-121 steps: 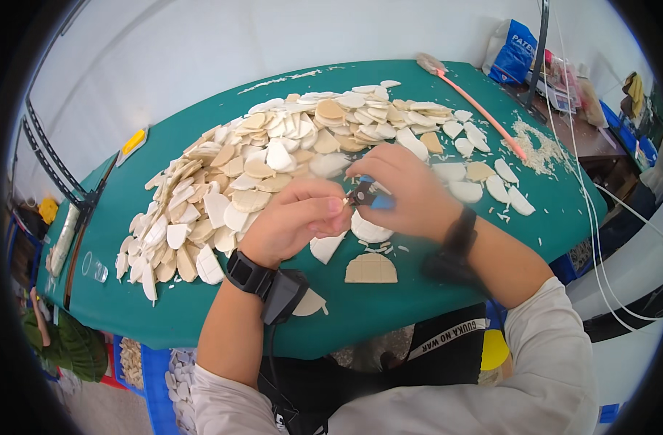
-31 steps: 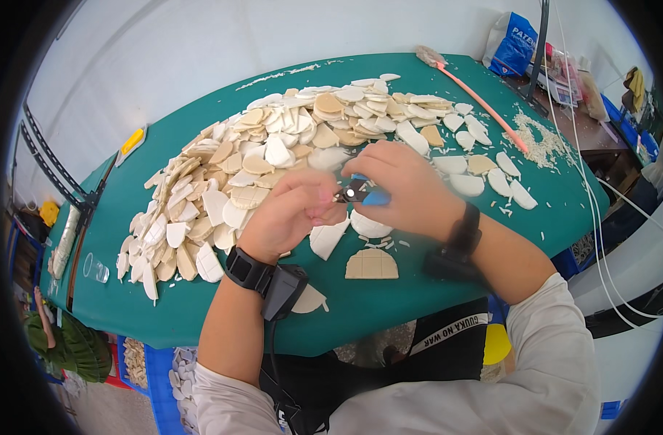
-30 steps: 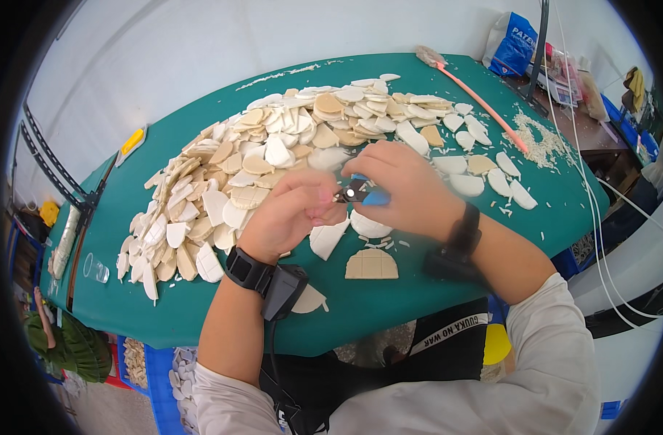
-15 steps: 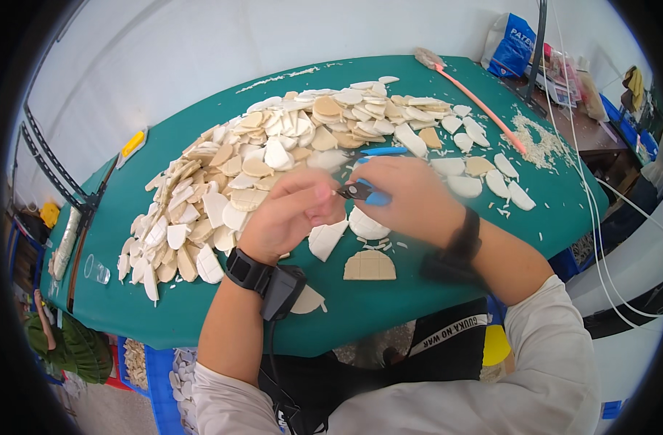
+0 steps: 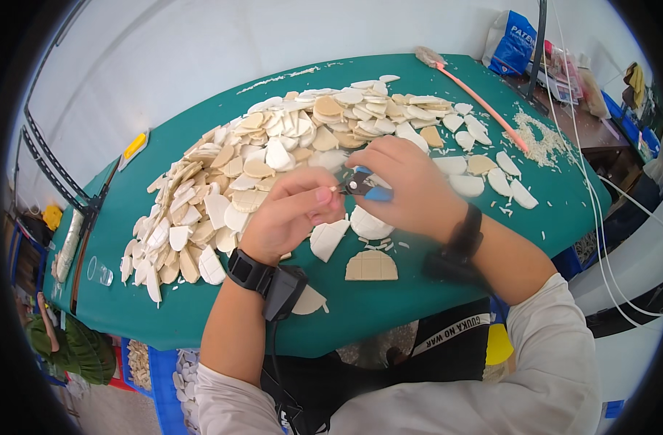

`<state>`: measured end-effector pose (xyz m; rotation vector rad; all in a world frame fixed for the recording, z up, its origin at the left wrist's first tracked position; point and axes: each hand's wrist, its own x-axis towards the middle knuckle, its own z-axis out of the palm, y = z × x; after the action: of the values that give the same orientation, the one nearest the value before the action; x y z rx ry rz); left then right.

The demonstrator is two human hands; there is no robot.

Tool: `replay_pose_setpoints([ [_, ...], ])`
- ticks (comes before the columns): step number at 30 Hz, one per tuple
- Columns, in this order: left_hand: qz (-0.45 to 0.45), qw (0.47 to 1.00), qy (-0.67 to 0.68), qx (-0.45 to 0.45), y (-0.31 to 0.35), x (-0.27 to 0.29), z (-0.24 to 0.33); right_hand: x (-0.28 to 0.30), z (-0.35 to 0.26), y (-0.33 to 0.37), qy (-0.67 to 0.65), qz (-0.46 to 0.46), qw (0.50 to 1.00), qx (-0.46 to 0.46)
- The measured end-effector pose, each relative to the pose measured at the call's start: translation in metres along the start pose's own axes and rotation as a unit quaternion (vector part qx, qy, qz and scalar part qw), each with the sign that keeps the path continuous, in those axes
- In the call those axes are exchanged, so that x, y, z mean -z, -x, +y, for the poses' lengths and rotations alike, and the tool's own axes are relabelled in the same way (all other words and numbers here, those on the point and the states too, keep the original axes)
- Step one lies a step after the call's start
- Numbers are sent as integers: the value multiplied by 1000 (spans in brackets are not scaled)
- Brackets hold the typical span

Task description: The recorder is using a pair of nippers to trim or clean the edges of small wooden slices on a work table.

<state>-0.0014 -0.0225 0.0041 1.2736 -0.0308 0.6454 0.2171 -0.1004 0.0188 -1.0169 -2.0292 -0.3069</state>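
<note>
My left hand [image 5: 291, 210] has thumb and forefinger pinched on a tiny pale piece [image 5: 334, 189], mostly hidden by the fingers. Wrapped round blue-handled side cutters [image 5: 358, 184], my right hand [image 5: 422, 188] holds their dark jaws right against that piece. Below the hands a beige half-round slab [image 5: 371, 266] with scored lines lies flat. White slabs [image 5: 370, 223] and small offcut sticks are close by it. Behind and left of my hands spreads a big heap of white and beige rounded slabs [image 5: 259, 168].
The green table [image 5: 447, 290] also bears a clear plastic cup [image 5: 99, 271], a yellow-and-white tool [image 5: 133, 147] and an orange-handled brush [image 5: 483, 101] beside swept scraps [image 5: 541, 143]. White cables [image 5: 591, 196] hang at the right. Blue bins [image 5: 168, 384] stand below the left front edge.
My right hand has squeezed the cutters: their blue handles stood apart and are now closer together. The left hand stays nearly where it was, still pinching.
</note>
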Motion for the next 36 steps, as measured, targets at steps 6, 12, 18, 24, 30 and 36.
replay_pose_setpoints([
  [6,-16,1000,13,3,1,2,-1,-1,0,0,2,-5,1000,0],
  [12,-28,1000,7,9,1,2,1,0,-1,0,-3,-8,1000,0],
  [18,-24,1000,7,7,2,3,1,-1,0,-1,-5,-10,1000,7],
  [24,-9,1000,1,9,0,1,0,-2,0,-1,-4,-16,1000,-12],
  [30,-7,1000,-13,23,-2,-3,4,-4,0,-1,14,20,1000,9],
  [36,-19,999,-15,22,-3,-5,5,-2,0,-1,30,15,999,5],
])
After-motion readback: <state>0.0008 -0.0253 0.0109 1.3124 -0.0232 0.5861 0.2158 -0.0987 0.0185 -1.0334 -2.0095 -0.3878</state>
